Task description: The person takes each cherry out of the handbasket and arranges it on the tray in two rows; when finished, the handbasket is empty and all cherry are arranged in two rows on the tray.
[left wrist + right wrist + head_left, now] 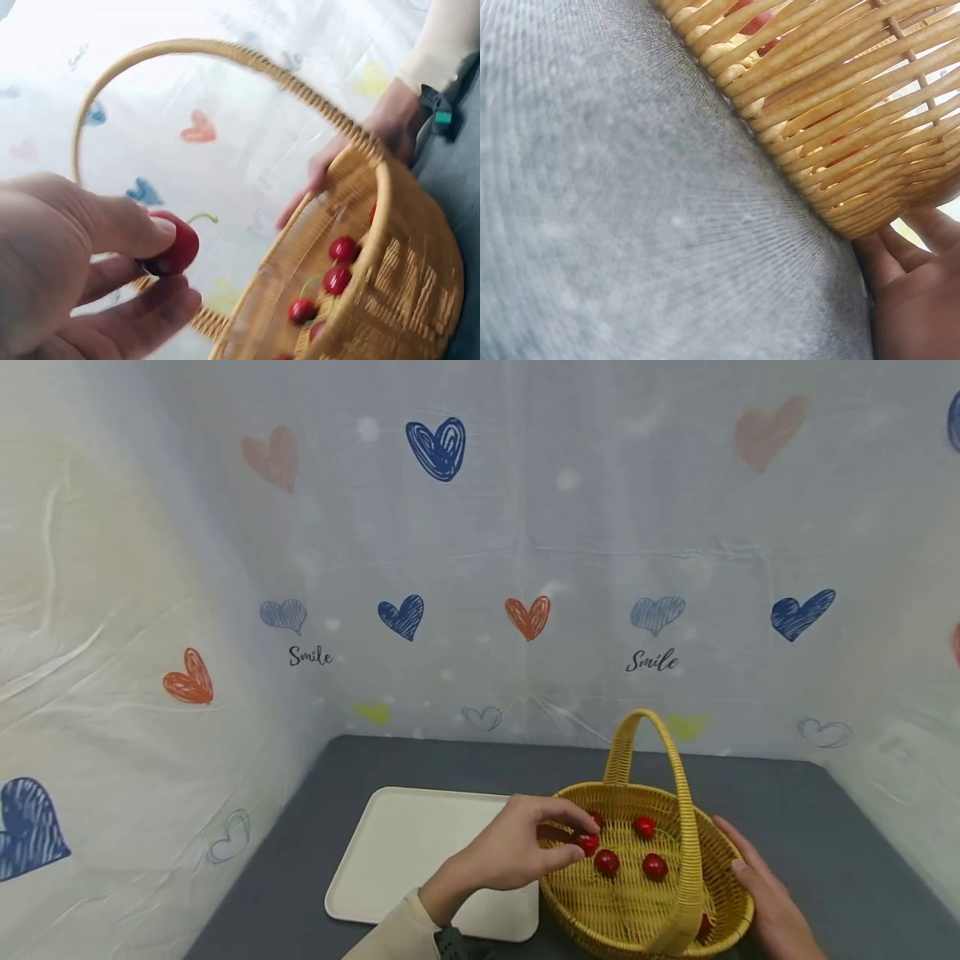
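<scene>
My left hand (510, 847) pinches a red cherry (181, 244) between thumb and fingers, its green stem pointing outward. In the head view this hand is over the left side of a yellow wicker basket (581, 910) with a tall arched handle. Several other cherries lie spread inside, among them one cherry (655, 867) near the middle. My right hand (776, 897) rests against the basket's right side, thumb at the rim and fingers extended along the outer wall. The right wrist view shows those fingers (885, 259) partly hidden behind the weave (840, 150).
A cream rectangular tray (405, 852) lies left of the basket, partly covered by my left forearm. Both stand on a dark grey table (360, 760). A white sheet (465, 543) printed with hearts hangs behind and at the sides. The basket handle (686, 827) arches over the cherries.
</scene>
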